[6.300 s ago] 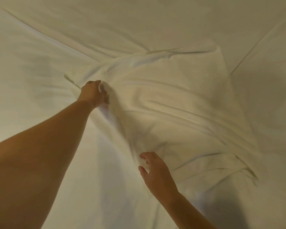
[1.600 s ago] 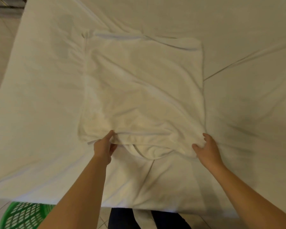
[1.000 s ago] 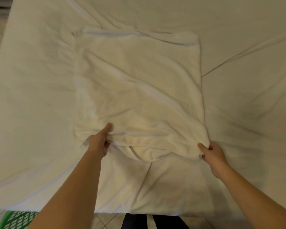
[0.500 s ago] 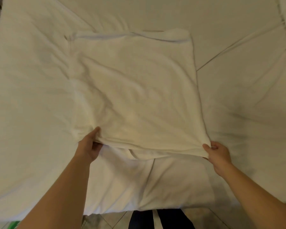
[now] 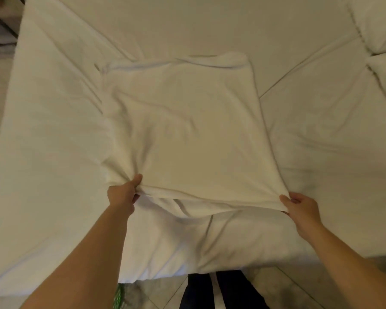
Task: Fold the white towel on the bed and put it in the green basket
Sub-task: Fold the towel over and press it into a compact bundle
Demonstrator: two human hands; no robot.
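The white towel (image 5: 187, 134) lies folded into a rough rectangle in the middle of the bed (image 5: 54, 152). My left hand (image 5: 123, 192) pinches its near left corner and my right hand (image 5: 299, 206) pinches its near right corner. The near edge is lifted a little off the sheet, with a lower layer sagging beneath it. A thin sliver of the green basket (image 5: 118, 295) shows on the floor below the bed's edge, mostly hidden by my left arm.
White pillows (image 5: 379, 30) lie at the far right of the bed. A dark rail (image 5: 2, 21) stands at the top left beside the bed. My dark trousers (image 5: 221, 291) and the tiled floor (image 5: 288, 284) show below the bed's near edge.
My hands have moved from the middle of the near edge out to its two corners and pulled it taut and flat. The view tilted up, so the basket slid nearly out of sight.
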